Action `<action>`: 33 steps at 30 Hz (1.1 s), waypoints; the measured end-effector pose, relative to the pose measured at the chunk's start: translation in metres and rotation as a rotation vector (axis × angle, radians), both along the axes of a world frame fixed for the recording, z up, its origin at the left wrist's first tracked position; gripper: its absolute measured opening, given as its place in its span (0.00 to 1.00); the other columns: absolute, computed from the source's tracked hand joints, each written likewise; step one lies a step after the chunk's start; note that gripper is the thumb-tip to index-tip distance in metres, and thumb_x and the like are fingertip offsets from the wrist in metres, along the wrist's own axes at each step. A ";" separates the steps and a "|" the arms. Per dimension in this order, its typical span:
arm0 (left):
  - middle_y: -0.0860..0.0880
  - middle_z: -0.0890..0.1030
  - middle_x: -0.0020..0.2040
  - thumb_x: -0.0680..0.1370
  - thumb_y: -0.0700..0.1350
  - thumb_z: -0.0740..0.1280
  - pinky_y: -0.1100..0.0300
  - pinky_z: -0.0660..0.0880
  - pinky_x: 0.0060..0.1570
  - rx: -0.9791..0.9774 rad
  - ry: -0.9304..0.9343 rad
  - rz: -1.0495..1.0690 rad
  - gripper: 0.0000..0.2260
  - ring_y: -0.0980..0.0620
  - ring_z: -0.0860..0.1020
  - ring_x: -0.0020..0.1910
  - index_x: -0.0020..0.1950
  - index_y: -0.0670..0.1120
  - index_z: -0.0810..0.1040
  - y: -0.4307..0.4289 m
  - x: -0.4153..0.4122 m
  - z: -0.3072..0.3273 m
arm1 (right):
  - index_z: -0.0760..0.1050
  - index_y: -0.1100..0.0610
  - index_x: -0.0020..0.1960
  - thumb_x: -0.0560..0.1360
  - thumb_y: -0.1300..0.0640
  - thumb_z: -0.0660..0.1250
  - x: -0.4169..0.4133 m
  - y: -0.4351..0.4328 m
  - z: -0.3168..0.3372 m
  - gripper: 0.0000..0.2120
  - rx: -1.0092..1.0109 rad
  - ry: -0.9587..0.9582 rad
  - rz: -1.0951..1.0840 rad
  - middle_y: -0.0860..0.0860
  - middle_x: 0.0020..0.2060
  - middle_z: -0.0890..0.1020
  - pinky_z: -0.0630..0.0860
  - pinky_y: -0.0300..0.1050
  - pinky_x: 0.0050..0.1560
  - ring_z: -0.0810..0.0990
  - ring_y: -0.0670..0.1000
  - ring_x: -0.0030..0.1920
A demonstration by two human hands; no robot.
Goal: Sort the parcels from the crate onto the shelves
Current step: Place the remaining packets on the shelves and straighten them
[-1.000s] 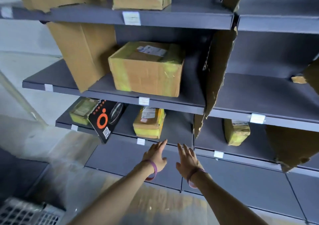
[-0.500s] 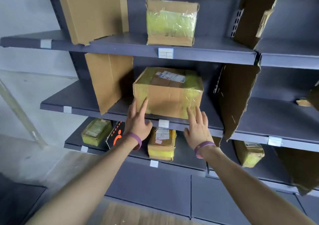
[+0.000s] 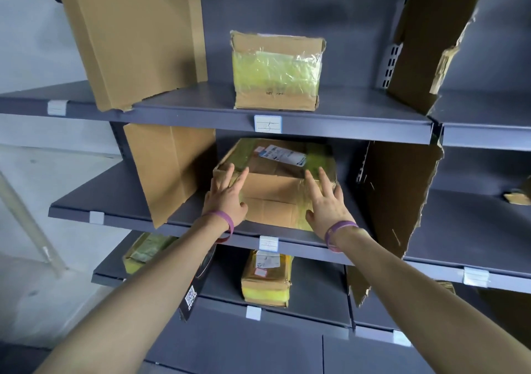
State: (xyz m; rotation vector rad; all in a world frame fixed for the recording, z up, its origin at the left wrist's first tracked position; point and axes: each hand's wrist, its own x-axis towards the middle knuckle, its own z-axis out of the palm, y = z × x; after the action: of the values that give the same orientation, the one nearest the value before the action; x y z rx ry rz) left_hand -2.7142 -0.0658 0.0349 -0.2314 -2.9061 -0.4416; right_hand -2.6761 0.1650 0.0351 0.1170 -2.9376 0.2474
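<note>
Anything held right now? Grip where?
Nothing gripped: left hand and right hand press flat, fingers straight, on the front face of the taped cardboard parcel, one near each side.

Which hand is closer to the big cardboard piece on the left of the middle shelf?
Left. The left hand lies on the left end of the parcel, close beside the cardboard piece. The right hand lies on the parcel's right end, farther away.
</note>
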 end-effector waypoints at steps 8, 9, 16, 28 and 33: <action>0.52 0.46 0.79 0.75 0.44 0.64 0.47 0.64 0.70 0.038 0.057 0.001 0.36 0.42 0.50 0.76 0.77 0.61 0.49 0.003 -0.017 -0.003 | 0.36 0.51 0.78 0.77 0.56 0.64 -0.015 -0.002 0.001 0.42 -0.009 -0.002 -0.043 0.53 0.77 0.42 0.60 0.57 0.72 0.50 0.69 0.74; 0.52 0.47 0.79 0.75 0.44 0.64 0.47 0.64 0.70 0.027 0.072 -0.001 0.36 0.42 0.50 0.76 0.77 0.61 0.49 0.003 -0.018 -0.005 | 0.37 0.51 0.78 0.77 0.55 0.64 -0.015 -0.003 -0.001 0.42 0.003 0.007 -0.052 0.53 0.77 0.42 0.61 0.57 0.72 0.50 0.69 0.74; 0.50 0.42 0.79 0.75 0.43 0.63 0.48 0.61 0.70 0.086 0.120 -0.076 0.38 0.42 0.46 0.77 0.78 0.58 0.44 0.002 0.003 -0.022 | 0.39 0.52 0.78 0.76 0.56 0.66 -0.001 -0.017 -0.003 0.43 0.095 0.102 -0.157 0.55 0.77 0.39 0.52 0.64 0.74 0.42 0.70 0.75; 0.56 0.58 0.76 0.72 0.32 0.61 0.56 0.56 0.74 0.409 0.060 -0.388 0.35 0.54 0.54 0.77 0.77 0.52 0.59 -0.027 0.090 -0.151 | 0.65 0.59 0.70 0.66 0.67 0.56 0.090 -0.101 -0.147 0.32 -0.074 0.120 0.072 0.59 0.68 0.70 0.66 0.56 0.71 0.65 0.62 0.70; 0.51 0.49 0.79 0.76 0.38 0.62 0.50 0.56 0.74 0.234 -0.272 -0.280 0.36 0.46 0.51 0.77 0.78 0.56 0.50 -0.038 0.083 -0.195 | 0.59 0.56 0.74 0.72 0.68 0.58 0.095 -0.110 -0.190 0.32 -0.154 -0.201 -0.050 0.56 0.73 0.61 0.64 0.54 0.72 0.57 0.59 0.74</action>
State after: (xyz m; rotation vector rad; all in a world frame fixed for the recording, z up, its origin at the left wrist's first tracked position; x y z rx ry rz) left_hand -2.6316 -0.1038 -0.1599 -0.5868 -3.0533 -0.9177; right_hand -2.5807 0.0550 -0.1550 -0.0045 -3.1005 0.5036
